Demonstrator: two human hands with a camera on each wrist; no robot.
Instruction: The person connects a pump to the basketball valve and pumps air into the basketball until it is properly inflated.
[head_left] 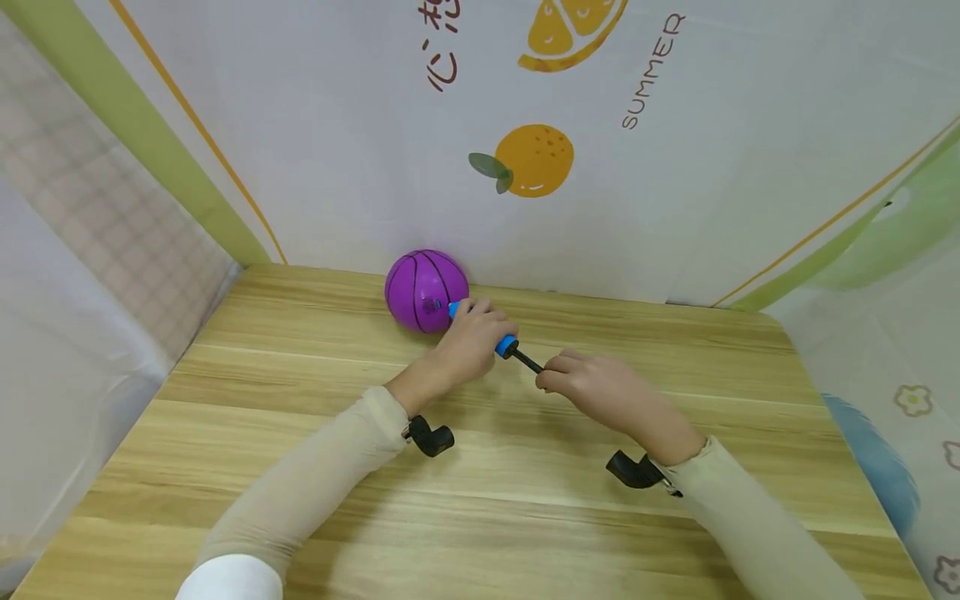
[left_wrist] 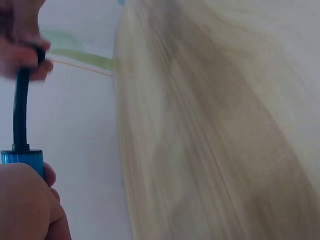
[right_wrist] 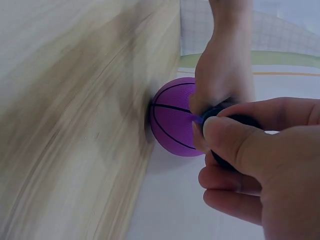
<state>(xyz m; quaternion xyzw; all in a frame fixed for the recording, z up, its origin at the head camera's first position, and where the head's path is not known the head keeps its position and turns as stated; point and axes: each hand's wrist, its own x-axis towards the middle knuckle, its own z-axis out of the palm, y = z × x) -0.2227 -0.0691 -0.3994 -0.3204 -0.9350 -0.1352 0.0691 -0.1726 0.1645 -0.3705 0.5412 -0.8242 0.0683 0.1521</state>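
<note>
A purple ball [head_left: 420, 283] with black basketball lines sits on the table against the back sheet. My left hand [head_left: 467, 343] grips the blue barrel of a hand pump [head_left: 506, 346], whose far end points at the ball's right side. Whether the pump tip enters the ball cannot be made out. From the barrel's near end a black rod [left_wrist: 20, 112] sticks out. At its end my right hand [head_left: 603, 390] holds the black handle [right_wrist: 245, 120], thumb and fingers around it. In the right wrist view the left hand [right_wrist: 222, 70] partly hides the ball [right_wrist: 172, 120].
The wood-grain table [head_left: 465, 533] spreads beneath both arms. Behind it hangs a white sheet [head_left: 337, 167] with printed fruit and lettering. A checked cloth [head_left: 112, 192] is at the left, and a patterned cloth [head_left: 885, 350] at the right.
</note>
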